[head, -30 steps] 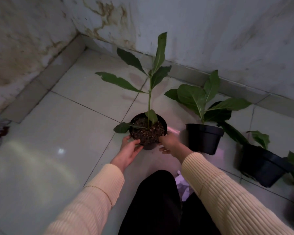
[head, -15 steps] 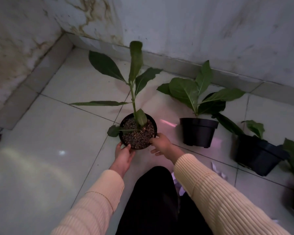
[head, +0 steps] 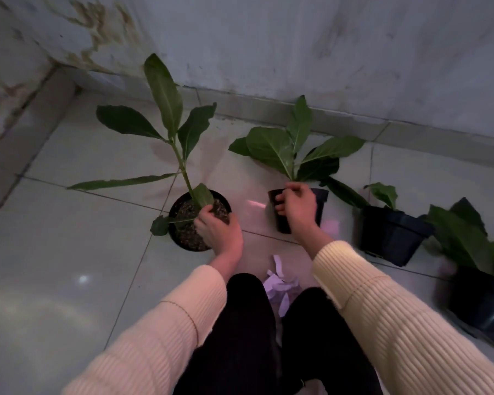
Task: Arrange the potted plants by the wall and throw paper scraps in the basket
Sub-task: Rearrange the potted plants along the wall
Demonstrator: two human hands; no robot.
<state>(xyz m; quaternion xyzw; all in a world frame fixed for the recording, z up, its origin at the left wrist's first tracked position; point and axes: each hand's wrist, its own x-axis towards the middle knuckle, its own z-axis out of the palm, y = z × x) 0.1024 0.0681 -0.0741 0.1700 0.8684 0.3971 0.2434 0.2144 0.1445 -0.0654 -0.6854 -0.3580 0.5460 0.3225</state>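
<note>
The tall plant's pot (head: pixel 200 220) stood upright on the floor (head: pixel 69 252), well short of the wall (head: pixel 297 52), the left hand (head: pixel 218 229) clamped on its near rim, while the right hand (head: pixel 297 206) gripped the neighbouring pot (head: pixel 320 201), scraps (head: pixel 280 283) lying between the knees.

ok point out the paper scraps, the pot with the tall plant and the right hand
paper scraps (head: pixel 280 286): head view, middle of the pale pile between the knees
tall plant's pot (head: pixel 183 229): head view, bare soil
right hand (head: pixel 297 205): head view, back of hand
</note>
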